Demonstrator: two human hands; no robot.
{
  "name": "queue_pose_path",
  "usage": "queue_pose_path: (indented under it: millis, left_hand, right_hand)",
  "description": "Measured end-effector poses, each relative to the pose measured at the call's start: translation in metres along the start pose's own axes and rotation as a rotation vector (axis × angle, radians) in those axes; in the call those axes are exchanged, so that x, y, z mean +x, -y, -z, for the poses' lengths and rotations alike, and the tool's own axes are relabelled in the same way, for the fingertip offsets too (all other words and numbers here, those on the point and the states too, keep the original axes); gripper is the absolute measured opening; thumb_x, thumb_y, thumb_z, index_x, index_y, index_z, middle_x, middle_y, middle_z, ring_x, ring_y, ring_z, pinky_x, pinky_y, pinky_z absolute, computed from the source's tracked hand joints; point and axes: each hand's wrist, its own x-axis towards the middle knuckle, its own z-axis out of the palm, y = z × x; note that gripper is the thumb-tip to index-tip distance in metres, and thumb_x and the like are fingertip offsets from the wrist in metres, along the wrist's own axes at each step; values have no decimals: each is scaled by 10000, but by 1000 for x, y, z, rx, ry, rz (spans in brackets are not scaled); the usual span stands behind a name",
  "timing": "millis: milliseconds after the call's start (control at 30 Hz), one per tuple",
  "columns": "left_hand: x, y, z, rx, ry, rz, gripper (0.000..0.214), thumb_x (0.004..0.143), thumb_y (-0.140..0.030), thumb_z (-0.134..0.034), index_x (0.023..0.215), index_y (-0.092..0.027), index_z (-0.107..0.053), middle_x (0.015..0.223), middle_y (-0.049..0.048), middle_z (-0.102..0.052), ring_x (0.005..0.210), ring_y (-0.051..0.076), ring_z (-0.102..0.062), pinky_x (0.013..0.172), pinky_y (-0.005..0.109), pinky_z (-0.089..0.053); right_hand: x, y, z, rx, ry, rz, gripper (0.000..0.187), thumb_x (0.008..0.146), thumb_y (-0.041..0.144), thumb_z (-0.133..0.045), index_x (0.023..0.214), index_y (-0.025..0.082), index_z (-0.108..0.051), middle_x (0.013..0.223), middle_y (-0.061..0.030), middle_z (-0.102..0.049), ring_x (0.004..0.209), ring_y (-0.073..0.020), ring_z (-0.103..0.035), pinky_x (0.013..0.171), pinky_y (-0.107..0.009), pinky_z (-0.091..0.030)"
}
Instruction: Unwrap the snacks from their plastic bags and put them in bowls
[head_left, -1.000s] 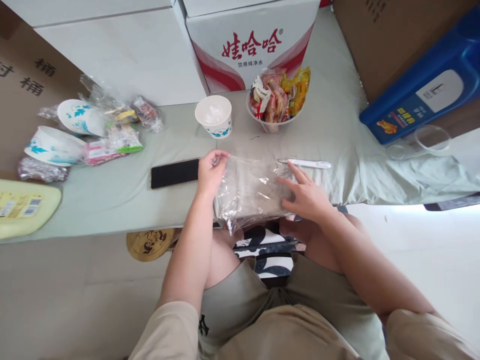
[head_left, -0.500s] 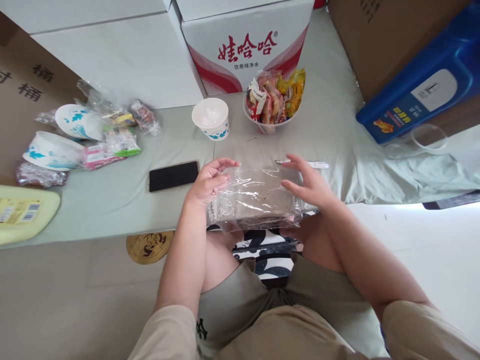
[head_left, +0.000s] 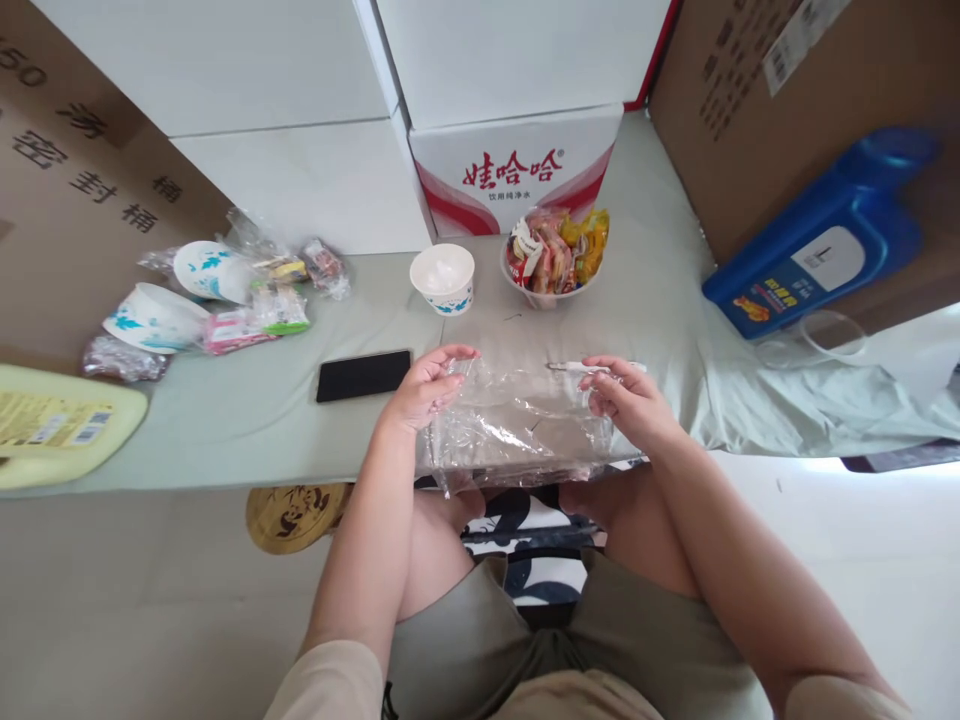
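A clear, crinkled plastic bag (head_left: 525,428) lies flat at the table's front edge, between my hands. Its near side reaches over the edge, above my lap. My left hand (head_left: 429,390) has thumb and fingers bent around the bag's far left corner, which is lifted a little. At the far right corner, my right hand (head_left: 630,402) is curled, its fingertips together on the film. Just behind the right fingers lies a white utility knife (head_left: 564,367), partly covered by them. A black phone (head_left: 364,376) rests left of my left hand.
Behind the bag stand a paper cup (head_left: 442,280) with clear plastic inside and a bowl (head_left: 551,292) of wrapped snacks. Tipped paper cups (head_left: 154,318) and snack packets (head_left: 255,318) lie left. A blue bottle (head_left: 817,245) leans right. Cartons (head_left: 517,180) line the back.
My right hand's fingers have gone from spread to curled at the bag's right corner. The bag's left corner is lifted more in my left hand. The view has tilted up slightly.
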Motion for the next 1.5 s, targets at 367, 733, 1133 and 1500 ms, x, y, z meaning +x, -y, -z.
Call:
queue_pose_path:
  millis: [367,733,1133,1500]
  left_hand:
    - [6,8,1,261,-75,16,466,756,-284,-679,1218,-229,-669,1350,94,-634,465,-9,-352,414,175,-282]
    - [27,18,4,367,-352,-125,743,785,-327,-725,1471,-296,-440,1462,134,-529,1102,209,-641,884,337,-544]
    - [-70,17,-51,1186,183,-233,553,751,-268,-763,1292,-253,-648,1524,95,-518,1486,354,-370,1217,542,-343]
    - [-82,32,-20,466,-319,-196,291,894,-432,-584,850,-189,-738,993,105,-779,967,233,-732,912,377,-583]
  right_hand:
    - [3,-4,2,-202,-248,62,390,774,359,-661,1133,211,-698,1229,-105,-726,457,-47,-466,443,-242,-425]
    - [-12,-5,5,-810,-294,633,313,894,298,-581,1196,249,-647,1255,-132,-663,1218,-286,-618,1063,-519,-487]
    - [-29,-14,8,-1171,154,591,138,850,206,-620,853,210,-758,1393,-121,-631,1391,-403,-476,1103,-612,-426]
    - [-34,-6,16,-999,195,501,305,813,262,-646,1113,255,-698,1211,-86,-737,1309,-356,-570,1155,-639,-311]
